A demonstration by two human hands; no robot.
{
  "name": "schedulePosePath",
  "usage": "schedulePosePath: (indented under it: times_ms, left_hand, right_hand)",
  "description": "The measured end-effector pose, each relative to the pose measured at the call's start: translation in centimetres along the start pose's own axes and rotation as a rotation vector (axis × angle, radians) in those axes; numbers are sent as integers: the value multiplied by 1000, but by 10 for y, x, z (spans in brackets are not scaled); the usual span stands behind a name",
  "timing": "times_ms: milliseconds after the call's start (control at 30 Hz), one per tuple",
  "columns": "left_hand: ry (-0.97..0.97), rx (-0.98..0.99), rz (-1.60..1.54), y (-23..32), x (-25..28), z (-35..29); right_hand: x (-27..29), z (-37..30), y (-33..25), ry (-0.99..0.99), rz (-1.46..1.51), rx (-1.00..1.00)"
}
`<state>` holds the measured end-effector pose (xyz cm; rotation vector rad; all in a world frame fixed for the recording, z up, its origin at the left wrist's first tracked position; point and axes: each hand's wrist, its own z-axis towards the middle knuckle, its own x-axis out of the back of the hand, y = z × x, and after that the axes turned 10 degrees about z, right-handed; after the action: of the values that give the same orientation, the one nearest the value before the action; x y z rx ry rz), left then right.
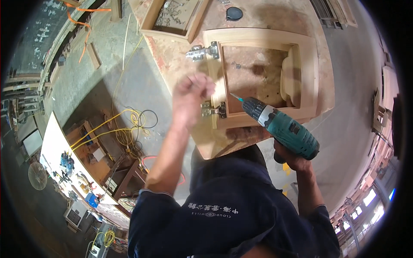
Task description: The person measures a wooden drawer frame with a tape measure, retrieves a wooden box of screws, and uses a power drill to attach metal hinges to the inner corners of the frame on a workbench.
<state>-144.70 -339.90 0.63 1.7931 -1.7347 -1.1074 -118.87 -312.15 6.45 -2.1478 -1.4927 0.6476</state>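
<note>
My right hand grips a green cordless drill by its handle. The drill's bit points up and left, over the opening of a light wooden cabinet door frame. This frame lies on a worn worktable. Two metal hinges are fitted along the frame's left side, an upper hinge and a lower hinge. Between them, just off the left edge, hovers my left hand, blurred, its fingers curled together. Whatever they may pinch is too small to make out.
A wooden box with loose metal hardware sits at the table's far left, and a round black object lies at the far edge. Yellow cables coil on the floor at left. Beyond them stands a white-topped bench with tools.
</note>
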Motion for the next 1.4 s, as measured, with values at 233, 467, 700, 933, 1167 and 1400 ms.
schedulePosePath:
  times_ms: [233,467,700,933,1167,1400]
  left_hand:
    - [-247,244,-808,-49,7,-55]
    - [-184,284,-845,-53,11,-67]
    - [-186,271,-725,-61,6,-77]
    - [-200,419,-749,-108,3,-89]
    - [32,649,-800,-149,-20,-86]
    - [105,633,-843,-152,-26,-76]
  right_hand:
    - [-35,1,-9,-93,-640,179]
    - [-64,-8,-28,-229,-928,404]
    - [-77,-14,-30,-221,-582,579]
    - [-96,-33,-37,-166,-375,382]
    - [-96,-26,-20,-116,-600,478]
    - [-101,-14,-20,-69,-689,426]
